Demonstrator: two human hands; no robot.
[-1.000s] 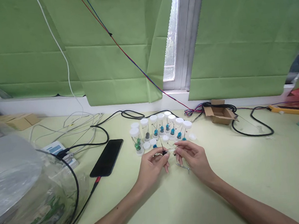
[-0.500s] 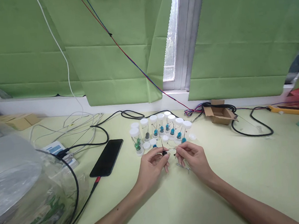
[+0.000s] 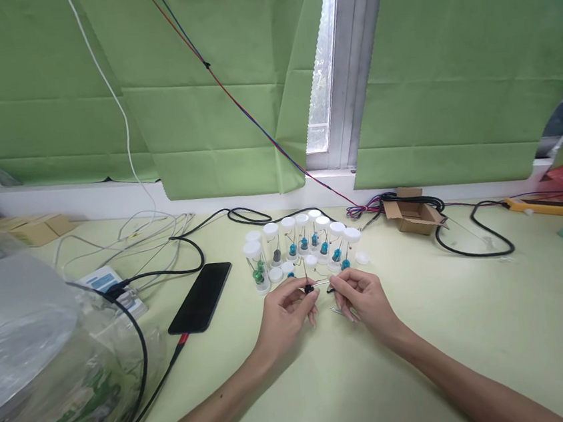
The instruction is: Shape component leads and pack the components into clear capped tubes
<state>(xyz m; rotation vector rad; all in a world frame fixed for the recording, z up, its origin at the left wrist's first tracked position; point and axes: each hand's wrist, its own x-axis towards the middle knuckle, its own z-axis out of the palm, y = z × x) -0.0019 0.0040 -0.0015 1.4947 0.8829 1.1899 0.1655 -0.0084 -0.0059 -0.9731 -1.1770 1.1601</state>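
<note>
Likely light, best held by its sides, a small black part (image 3: 309,289) is pinched in our left hand (image 3: 283,313); our right hand (image 3: 366,298) pinches a thin silvery rod (image 3: 322,282).

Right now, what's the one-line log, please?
left fingers: pinching small black part | right fingers: pinching thin shiny rod | beyond: white-capped vials

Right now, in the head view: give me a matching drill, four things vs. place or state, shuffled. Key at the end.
Things:
1. left hand
2. phone
3. cardboard box
4. clear vials

Place or state:
A. flat, red connector at its near end
B. white-capped, standing in a cluster
C. pinching a small black piece
D. open, on the far side of the table

Pairs: 1-C, 2-A, 3-D, 4-B
</note>
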